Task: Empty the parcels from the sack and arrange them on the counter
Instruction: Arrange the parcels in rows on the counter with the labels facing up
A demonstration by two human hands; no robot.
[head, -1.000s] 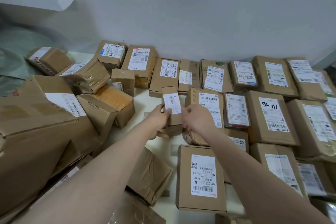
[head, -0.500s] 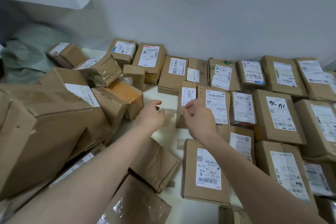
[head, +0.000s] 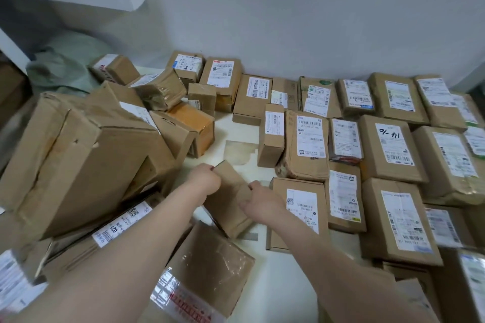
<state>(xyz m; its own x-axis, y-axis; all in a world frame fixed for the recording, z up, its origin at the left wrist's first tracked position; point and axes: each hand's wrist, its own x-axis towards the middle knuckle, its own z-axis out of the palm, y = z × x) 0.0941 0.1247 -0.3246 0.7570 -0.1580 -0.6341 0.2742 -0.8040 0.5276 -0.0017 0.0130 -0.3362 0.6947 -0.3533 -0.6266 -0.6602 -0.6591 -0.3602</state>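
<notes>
Left hand [head: 206, 181] and right hand [head: 262, 202] both grip a plain brown parcel [head: 228, 208] between them, so it's mid-pickup I reckon, and next it wants flipping label-up into the bare counter [head: 236, 148] patch just beyond, left of the tidy rows [head: 312, 139].

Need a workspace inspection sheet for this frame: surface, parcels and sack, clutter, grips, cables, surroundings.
Surface: white counter, bare strip down the middle, with a stained patch.
Job's things: plain parcel between both hands; labelled parcels in rows on the right, including a hand-marked parcel; tumbled heap on the left around a large box; green sack at the back left.
Clutter: nothing seen.
Grips: left hand and right hand both grip the plain parcel, at opposite edges.
Cables: nothing seen.
Surroundings: pale wall behind the counter.
</notes>
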